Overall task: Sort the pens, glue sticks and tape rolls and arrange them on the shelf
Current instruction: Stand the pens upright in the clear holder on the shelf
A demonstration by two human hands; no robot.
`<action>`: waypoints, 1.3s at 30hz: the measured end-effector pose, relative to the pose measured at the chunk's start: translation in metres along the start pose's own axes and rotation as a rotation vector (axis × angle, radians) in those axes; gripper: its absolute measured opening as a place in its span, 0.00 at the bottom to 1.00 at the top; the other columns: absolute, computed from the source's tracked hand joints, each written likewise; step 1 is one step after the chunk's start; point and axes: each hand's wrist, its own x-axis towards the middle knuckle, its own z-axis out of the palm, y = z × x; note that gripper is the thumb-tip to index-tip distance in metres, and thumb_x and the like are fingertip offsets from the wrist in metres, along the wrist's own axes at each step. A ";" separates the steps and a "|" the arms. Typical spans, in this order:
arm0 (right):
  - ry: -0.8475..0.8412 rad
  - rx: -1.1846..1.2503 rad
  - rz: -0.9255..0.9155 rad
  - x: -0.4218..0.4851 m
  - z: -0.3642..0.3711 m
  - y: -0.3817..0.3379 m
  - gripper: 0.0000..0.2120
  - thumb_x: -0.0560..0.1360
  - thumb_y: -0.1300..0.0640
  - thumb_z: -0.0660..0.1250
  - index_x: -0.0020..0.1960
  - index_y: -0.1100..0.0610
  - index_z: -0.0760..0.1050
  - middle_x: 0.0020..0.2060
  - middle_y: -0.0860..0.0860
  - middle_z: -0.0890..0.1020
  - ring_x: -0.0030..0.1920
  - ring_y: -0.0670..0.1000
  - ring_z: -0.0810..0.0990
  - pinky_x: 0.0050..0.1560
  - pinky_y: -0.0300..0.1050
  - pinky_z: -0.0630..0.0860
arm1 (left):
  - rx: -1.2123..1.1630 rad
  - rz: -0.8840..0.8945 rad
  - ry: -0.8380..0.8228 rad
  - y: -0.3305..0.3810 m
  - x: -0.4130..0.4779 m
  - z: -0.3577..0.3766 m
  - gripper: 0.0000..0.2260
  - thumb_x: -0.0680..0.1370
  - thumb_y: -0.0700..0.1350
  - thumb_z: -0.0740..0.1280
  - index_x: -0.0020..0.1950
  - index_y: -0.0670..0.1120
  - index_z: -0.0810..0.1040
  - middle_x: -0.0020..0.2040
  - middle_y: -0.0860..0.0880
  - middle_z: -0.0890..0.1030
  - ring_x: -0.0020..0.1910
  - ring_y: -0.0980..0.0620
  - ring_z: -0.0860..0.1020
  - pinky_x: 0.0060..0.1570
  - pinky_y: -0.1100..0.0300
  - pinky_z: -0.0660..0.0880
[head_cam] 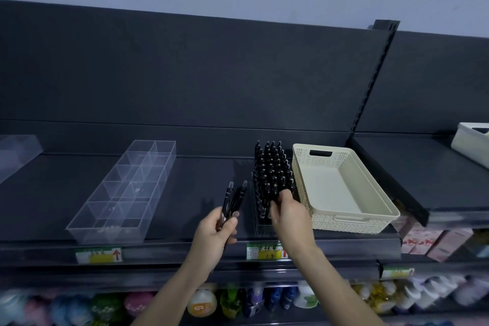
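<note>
Head view: the left hand (215, 230) is raised before the shelf (201, 174), its fingers wrapped round the lower barrels of a small bundle of black pens (234, 197). Their long axis runs nearly upright, leaning a little to the right, with the clear-tipped ends uppermost.

Just to the right of them, a dense block of upright pens (272, 167) stands in a clear holder (260, 229) on the shelf. The right hand (289, 213) is at the near end of that block, its fingers curled down over the front pens. Whether it pinches a single pen or grips several cannot be told.

The bundle is near the block but apart from it. The right hand is already on the block, so it is the nearer one for seating more pens, and the bundle needs only a short pass to the right.

A cream perforated basket (344, 222) stands right of the holder, close against it. A clear divided tray (124, 193) lies well to the left. A green and yellow price label (264, 251) is on the shelf edge below the pens. No glue sticks or tape rolls can be made out.
</note>
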 end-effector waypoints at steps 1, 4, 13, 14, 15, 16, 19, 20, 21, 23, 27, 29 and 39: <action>0.008 -0.005 0.002 0.000 0.000 -0.001 0.08 0.79 0.55 0.56 0.51 0.60 0.67 0.39 0.57 0.81 0.39 0.58 0.80 0.37 0.48 0.72 | -0.016 -0.002 0.009 0.000 0.000 0.000 0.08 0.79 0.37 0.61 0.46 0.49 0.77 0.41 0.50 0.77 0.39 0.55 0.76 0.38 0.64 0.77; 0.006 0.004 0.020 0.000 0.000 0.000 0.08 0.79 0.55 0.57 0.52 0.60 0.68 0.40 0.56 0.82 0.39 0.57 0.80 0.38 0.49 0.74 | -0.040 -0.005 0.024 0.001 0.000 -0.001 0.08 0.78 0.36 0.63 0.44 0.48 0.78 0.39 0.48 0.76 0.39 0.55 0.76 0.37 0.65 0.78; 0.109 0.320 0.018 -0.017 -0.016 -0.003 0.05 0.74 0.54 0.66 0.48 0.55 0.77 0.38 0.47 0.80 0.40 0.47 0.79 0.45 0.46 0.77 | -0.111 -0.022 -0.042 0.005 0.001 0.012 0.07 0.76 0.35 0.65 0.43 0.44 0.80 0.35 0.49 0.78 0.34 0.56 0.76 0.35 0.65 0.76; 0.068 0.387 0.014 -0.018 -0.016 -0.005 0.04 0.74 0.53 0.67 0.45 0.54 0.78 0.36 0.47 0.80 0.38 0.46 0.78 0.44 0.44 0.77 | -0.104 -0.007 -0.064 0.007 0.001 0.015 0.07 0.76 0.35 0.65 0.42 0.44 0.80 0.33 0.50 0.77 0.32 0.56 0.75 0.34 0.66 0.75; 0.020 0.438 0.014 -0.018 -0.017 -0.008 0.04 0.73 0.53 0.68 0.41 0.53 0.78 0.34 0.46 0.80 0.36 0.44 0.77 0.41 0.40 0.75 | -0.092 0.009 -0.088 0.009 0.000 0.019 0.06 0.76 0.34 0.65 0.41 0.43 0.79 0.32 0.50 0.76 0.31 0.57 0.74 0.33 0.67 0.74; -0.022 0.472 0.022 -0.018 -0.017 -0.009 0.07 0.73 0.53 0.68 0.37 0.53 0.76 0.30 0.45 0.77 0.32 0.43 0.74 0.37 0.36 0.72 | -0.079 0.023 -0.111 0.011 -0.001 0.022 0.07 0.75 0.34 0.65 0.40 0.43 0.78 0.31 0.50 0.75 0.30 0.58 0.74 0.32 0.68 0.72; -0.074 0.621 0.100 -0.017 -0.020 -0.005 0.16 0.73 0.58 0.68 0.29 0.54 0.67 0.23 0.45 0.68 0.26 0.43 0.64 0.30 0.37 0.63 | -0.062 0.025 -0.158 0.014 -0.001 0.031 0.08 0.75 0.34 0.66 0.38 0.44 0.77 0.30 0.50 0.75 0.28 0.60 0.73 0.31 0.69 0.71; -0.093 0.687 0.127 -0.016 -0.023 -0.003 0.17 0.74 0.59 0.67 0.29 0.55 0.66 0.22 0.46 0.68 0.26 0.44 0.64 0.30 0.39 0.62 | -0.076 0.007 -0.170 0.013 -0.001 0.032 0.07 0.76 0.35 0.66 0.39 0.44 0.78 0.30 0.51 0.75 0.29 0.60 0.74 0.32 0.68 0.72; -0.115 0.739 0.146 -0.017 -0.027 0.000 0.16 0.75 0.60 0.66 0.30 0.56 0.67 0.23 0.47 0.68 0.26 0.46 0.64 0.29 0.39 0.62 | -0.100 -0.016 -0.184 0.013 0.000 0.032 0.07 0.76 0.36 0.65 0.40 0.44 0.79 0.30 0.52 0.77 0.30 0.59 0.75 0.32 0.67 0.73; -0.166 0.807 0.167 -0.018 -0.032 0.006 0.14 0.76 0.62 0.64 0.32 0.59 0.69 0.25 0.50 0.71 0.27 0.48 0.67 0.28 0.39 0.65 | -0.137 -0.045 -0.208 0.013 0.001 0.032 0.06 0.76 0.36 0.65 0.42 0.43 0.79 0.31 0.52 0.78 0.31 0.58 0.76 0.34 0.66 0.74; -0.171 0.815 0.178 -0.020 -0.033 0.005 0.12 0.76 0.60 0.65 0.36 0.65 0.73 0.27 0.53 0.76 0.27 0.48 0.72 0.28 0.36 0.69 | -0.139 -0.025 -0.153 0.014 0.002 0.038 0.06 0.75 0.32 0.66 0.42 0.42 0.79 0.31 0.51 0.77 0.31 0.58 0.75 0.33 0.68 0.74; -0.138 0.781 0.204 -0.021 -0.031 0.002 0.12 0.75 0.60 0.66 0.35 0.64 0.73 0.26 0.53 0.77 0.24 0.43 0.74 0.28 0.35 0.71 | -0.126 -0.023 -0.129 0.015 0.002 0.042 0.06 0.74 0.32 0.66 0.42 0.42 0.79 0.33 0.50 0.78 0.32 0.58 0.75 0.34 0.69 0.74; 0.094 0.139 0.030 0.008 -0.049 0.016 0.10 0.78 0.57 0.61 0.43 0.63 0.75 0.35 0.56 0.80 0.36 0.55 0.76 0.38 0.47 0.70 | 0.134 -0.026 -0.021 0.003 0.007 0.019 0.10 0.80 0.49 0.59 0.45 0.44 0.70 0.28 0.52 0.62 0.25 0.56 0.59 0.24 0.65 0.57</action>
